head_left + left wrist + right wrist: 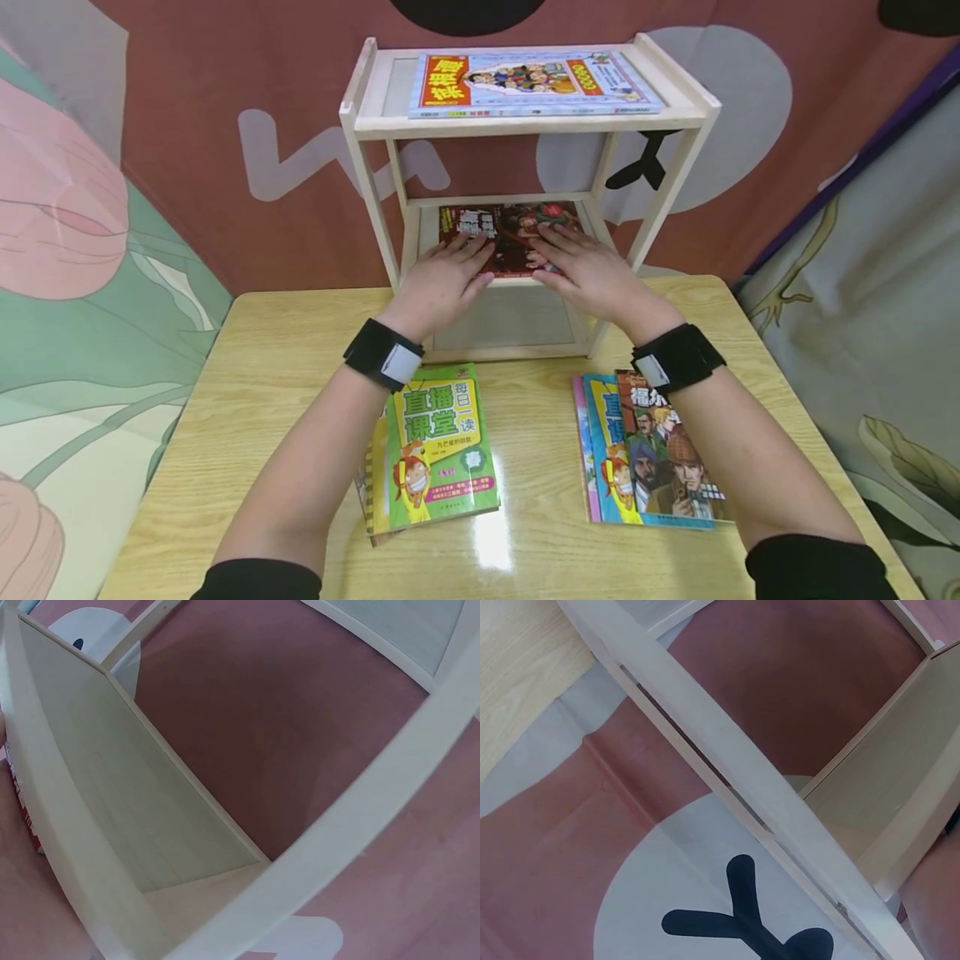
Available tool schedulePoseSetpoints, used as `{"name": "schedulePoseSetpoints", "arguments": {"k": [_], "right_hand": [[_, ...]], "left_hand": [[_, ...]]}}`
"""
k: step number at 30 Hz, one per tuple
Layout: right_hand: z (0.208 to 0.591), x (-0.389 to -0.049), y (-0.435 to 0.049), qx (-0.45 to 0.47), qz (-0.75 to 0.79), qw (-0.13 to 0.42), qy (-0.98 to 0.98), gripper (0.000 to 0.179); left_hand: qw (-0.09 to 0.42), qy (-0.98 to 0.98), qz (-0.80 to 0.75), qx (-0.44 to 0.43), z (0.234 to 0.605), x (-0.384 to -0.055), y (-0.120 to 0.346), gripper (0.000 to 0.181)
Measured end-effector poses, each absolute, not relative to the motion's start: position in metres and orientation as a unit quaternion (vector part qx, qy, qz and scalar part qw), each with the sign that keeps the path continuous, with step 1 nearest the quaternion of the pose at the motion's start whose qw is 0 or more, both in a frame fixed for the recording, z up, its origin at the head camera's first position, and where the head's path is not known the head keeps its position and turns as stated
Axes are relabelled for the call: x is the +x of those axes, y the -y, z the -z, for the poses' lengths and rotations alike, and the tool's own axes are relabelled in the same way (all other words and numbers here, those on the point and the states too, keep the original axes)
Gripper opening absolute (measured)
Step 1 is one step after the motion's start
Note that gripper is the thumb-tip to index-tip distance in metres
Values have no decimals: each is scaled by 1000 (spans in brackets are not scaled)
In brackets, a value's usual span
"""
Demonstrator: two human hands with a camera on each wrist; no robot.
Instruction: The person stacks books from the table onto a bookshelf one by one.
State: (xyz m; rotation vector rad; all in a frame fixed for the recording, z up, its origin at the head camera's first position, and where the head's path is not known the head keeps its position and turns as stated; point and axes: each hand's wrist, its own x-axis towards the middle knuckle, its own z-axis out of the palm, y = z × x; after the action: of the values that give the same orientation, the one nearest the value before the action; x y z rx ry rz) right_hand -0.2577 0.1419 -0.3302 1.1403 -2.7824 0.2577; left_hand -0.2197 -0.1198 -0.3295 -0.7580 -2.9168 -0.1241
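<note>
Bk [512, 242] nr mid-shelf edge [519, 282]: L hand [444, 282], R hand [594, 271] straight-fingered atop, room above.

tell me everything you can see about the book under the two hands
The book has a dark reddish-brown cover, seemingly paper, with pale lettering towards its far left and drawn figures further right. It lies closed and flat, cover up, on the middle shelf of a pale wooden rack. The left hand and right hand rest on it, hiding parts of the cover.
</note>
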Motion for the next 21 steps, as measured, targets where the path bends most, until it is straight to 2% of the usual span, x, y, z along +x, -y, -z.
{"name": "schedulePoseSetpoints", "arguments": {"k": [12,21], "right_hand": [[326,-266,-143,369,-97,15,924,63],[325,-271,-142,373,-119,11,920,64]], "left_hand": [[48,966,49,-248,329,-227,121,55],[26,968,60,-243,325,-228,121,55]]}}
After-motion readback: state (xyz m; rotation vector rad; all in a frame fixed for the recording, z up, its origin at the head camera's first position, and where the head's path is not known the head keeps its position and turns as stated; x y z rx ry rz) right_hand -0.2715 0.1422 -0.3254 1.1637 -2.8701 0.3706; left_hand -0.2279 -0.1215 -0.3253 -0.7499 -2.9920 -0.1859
